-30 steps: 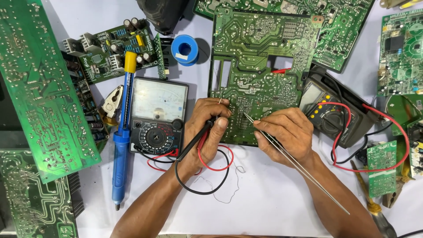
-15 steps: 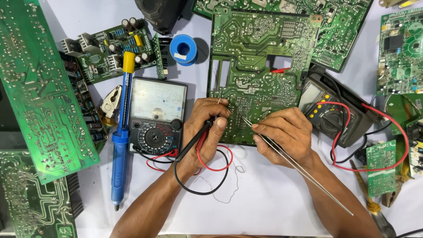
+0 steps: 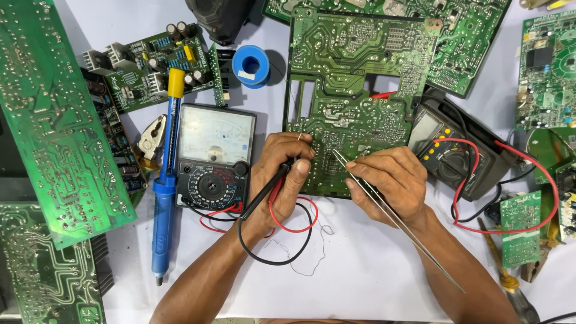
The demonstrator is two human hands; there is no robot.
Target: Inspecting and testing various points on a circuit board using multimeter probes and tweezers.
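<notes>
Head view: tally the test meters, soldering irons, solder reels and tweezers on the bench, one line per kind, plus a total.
Test meters: 2, one analog and one digital
Soldering irons: 1, blue-handled
Solder reels: 1, blue
Tweezers: 1, held in the right hand
Total: 5

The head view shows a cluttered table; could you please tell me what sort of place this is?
Probably an electronics repair bench: green circuit boards lie all around, an analogue multimeter and a blue soldering iron sit beside the left hand, which holds test probes.
</notes>
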